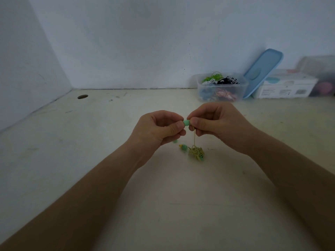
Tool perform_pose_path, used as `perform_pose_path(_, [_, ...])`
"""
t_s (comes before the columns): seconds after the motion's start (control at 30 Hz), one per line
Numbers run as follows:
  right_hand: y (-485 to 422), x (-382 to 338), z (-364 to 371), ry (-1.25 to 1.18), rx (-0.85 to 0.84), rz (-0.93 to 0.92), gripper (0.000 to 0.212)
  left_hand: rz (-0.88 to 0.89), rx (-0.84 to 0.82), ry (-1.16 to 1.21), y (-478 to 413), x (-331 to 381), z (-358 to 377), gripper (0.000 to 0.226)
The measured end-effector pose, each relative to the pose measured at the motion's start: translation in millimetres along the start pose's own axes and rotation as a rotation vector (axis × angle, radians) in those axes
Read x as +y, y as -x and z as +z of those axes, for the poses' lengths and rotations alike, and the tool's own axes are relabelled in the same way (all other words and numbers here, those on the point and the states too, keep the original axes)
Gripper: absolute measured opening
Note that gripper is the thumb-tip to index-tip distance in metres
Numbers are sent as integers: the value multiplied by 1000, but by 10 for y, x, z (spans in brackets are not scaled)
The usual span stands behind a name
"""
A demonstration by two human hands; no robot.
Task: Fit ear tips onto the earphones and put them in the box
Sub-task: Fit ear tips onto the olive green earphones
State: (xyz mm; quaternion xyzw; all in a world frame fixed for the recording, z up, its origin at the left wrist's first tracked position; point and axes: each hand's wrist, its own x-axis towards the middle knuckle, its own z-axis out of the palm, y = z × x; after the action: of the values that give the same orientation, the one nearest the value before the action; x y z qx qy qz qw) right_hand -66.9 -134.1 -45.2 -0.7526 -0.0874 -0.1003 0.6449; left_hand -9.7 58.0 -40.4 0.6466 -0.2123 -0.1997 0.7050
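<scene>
My left hand [159, 129] pinches a mint-green ear tip [186, 123] in its curled fingers. My right hand [217, 124] pinches the top of the yellow-green cable [194, 137] right against it, above the table [90, 160]. The cable hangs to a tangled bundle [196, 153] beside the second earbud [183, 147], and the clear box [221, 87] stands well beyond, by the wall.

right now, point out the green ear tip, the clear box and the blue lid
green ear tip [186, 123]: head view, its exposed middle
clear box [223, 84]: head view, front rim
blue lid [262, 71]: head view, middle of its flat face
</scene>
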Motion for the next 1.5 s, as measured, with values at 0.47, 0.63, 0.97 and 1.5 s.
perform_pose_path(0.47, [-7, -11, 31, 41, 36, 1, 7, 13, -3, 22, 11, 8, 25, 33])
perform_pose_path(0.63, [-9, -9, 34, 3, 23, 24, 7, 41, 6, -32, 9, 0, 6, 35])
perform_pose_path(0.97, [-4, -8, 12, -63, -18, 28, 13, 36, -66, 36, 6, 7, -27, 23])
perform_pose_path(1.5, [-8, -81, -38, 54, -39, 175, 31, 262, 128, -594, -100, 16, -161, 5])
